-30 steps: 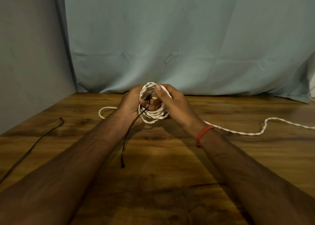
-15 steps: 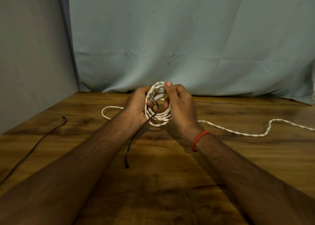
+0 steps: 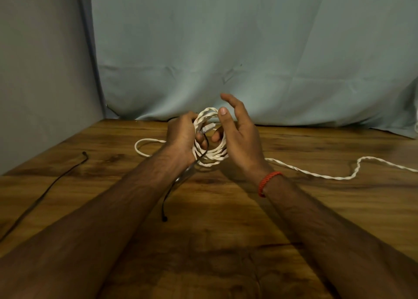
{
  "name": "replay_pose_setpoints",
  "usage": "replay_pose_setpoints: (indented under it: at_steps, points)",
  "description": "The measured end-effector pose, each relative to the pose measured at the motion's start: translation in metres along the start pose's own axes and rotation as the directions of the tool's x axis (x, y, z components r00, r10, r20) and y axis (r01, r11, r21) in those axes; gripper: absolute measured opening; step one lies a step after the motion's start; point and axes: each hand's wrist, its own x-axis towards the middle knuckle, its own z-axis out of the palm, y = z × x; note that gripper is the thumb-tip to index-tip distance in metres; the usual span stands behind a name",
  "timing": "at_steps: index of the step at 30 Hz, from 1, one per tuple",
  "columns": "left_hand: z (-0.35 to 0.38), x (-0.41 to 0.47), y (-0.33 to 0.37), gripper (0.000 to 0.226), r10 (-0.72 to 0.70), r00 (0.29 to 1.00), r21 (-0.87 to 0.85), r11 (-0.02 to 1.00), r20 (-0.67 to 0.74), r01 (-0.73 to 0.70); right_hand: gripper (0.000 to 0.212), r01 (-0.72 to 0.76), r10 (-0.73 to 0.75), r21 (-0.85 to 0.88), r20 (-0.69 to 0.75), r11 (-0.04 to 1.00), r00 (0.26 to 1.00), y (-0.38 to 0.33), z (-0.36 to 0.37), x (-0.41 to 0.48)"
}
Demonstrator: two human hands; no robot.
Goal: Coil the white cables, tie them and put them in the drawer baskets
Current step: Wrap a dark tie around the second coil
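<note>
Head view: the left hand (image 3: pixel 181 135) curls round the near-left side of the coiled white cable (image 3: pixel 214 156), hiding those turns. It also holds a black cord (image 3: pixel 167 199) that hangs down to the bench (image 3: pixel 226 242). The right hand (image 3: pixel 239 138) stands wide just beside the coil, thumb at its top. The cable's loose tail trails toward the bench's right edge, cut off by the frame.

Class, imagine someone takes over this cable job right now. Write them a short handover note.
Left hand: grips the coil of white cable and a black cord that hangs below.
Right hand: open beside the coil, holding nothing.
Loose cable trails right across the table.
Done: several loops wound.
Left: wind the rest, tie the coil, put it away; no drawer baskets in view.
</note>
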Motion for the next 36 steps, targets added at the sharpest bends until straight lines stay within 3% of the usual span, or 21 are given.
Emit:
replay_pose_setpoints:
  at_steps: [3,8,19,26,36]
  points:
    - [0.001,-0.003,0.004,0.023,0.065,0.997,0.033,0.997,-0.047,-0.064,0.031,0.164,-0.155,-0.161,0.065,0.973,0.986,-0.003,-0.006,0.001]
    - [0.006,-0.013,0.006,0.027,0.154,0.983,0.120,0.983,-0.104,-0.141,0.028,0.178,-0.169,-0.191,0.059,0.965,0.984,-0.004,-0.004,0.001]
    - [0.011,-0.024,-0.001,0.028,0.159,0.985,0.192,0.971,-0.060,-0.145,0.015,-0.040,0.039,-0.158,-0.008,0.987,0.999,-0.010,0.000,0.004]
    - [0.014,-0.025,-0.003,0.018,0.055,0.998,0.118,0.992,0.008,-0.055,0.010,-0.053,0.038,-0.141,-0.109,0.989,0.993,-0.007,-0.003,0.007]
    - [0.015,-0.026,-0.005,0.016,0.077,0.994,0.098,0.992,0.079,-0.084,0.016,-0.038,0.013,-0.143,-0.169,0.989,0.986,-0.003,-0.003,0.011]
